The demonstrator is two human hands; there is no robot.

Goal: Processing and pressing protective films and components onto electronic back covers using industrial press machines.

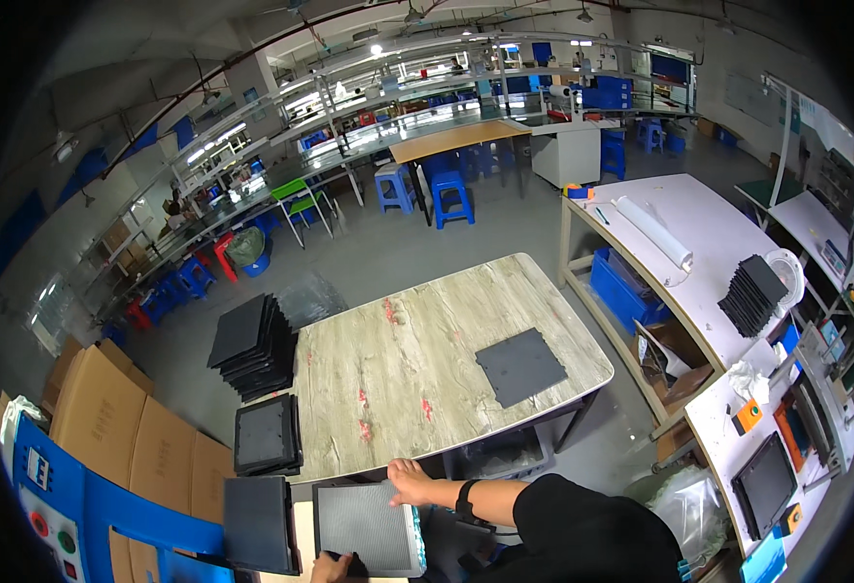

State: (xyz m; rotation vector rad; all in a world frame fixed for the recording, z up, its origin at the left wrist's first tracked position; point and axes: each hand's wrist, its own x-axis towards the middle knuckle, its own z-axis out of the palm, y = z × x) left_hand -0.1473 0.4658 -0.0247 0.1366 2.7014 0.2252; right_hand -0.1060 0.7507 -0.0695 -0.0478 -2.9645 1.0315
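Note:
A grey, finely ribbed flat panel [364, 530] with a teal and white edge on its right side lies close in front of me. My right hand [408, 483] grips its far right corner, with the fingers bent over the edge. At the near left corner, my left hand [330, 566] holds the panel's edge between thumb and fingers; the picture's lower rim cuts off part of this hand. Just left of the panel is a stack of dark flat panels [257, 525]. A single dark grey panel [521, 367] lies flat on the wood-grain table [417, 340] ahead.
Two more stacks of black panels [244, 340] [265, 437] stand along the table's left side. Large cardboard boxes [106, 408] and a blue machine [68, 496] with buttons are at left. White worktables [709, 253] hold a roll, black panels and tools at right. A bin sits under the table.

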